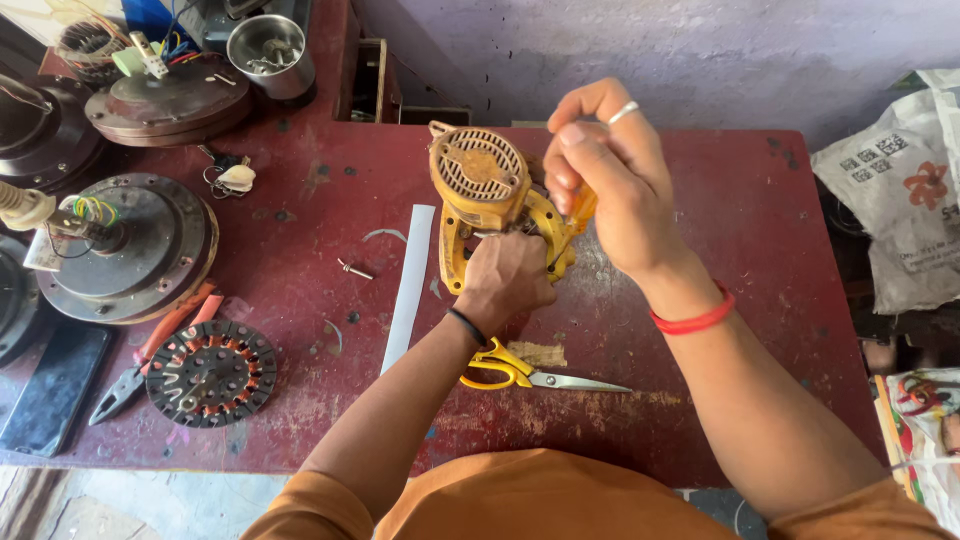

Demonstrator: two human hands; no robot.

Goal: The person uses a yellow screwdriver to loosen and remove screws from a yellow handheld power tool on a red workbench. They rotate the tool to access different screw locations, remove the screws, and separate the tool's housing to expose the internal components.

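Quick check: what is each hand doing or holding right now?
Left hand: closed around the handle of the yellow power tool, holding it upright on the red table.
Right hand: closed on an orange-handled tool at the power tool's side.

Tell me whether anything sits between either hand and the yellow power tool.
Nothing visible does. The left hand already grips the yellow power tool at its handle from below, and the right hand is closed against its right side. The scissors lie on the red table, nearer the person, out of the way.
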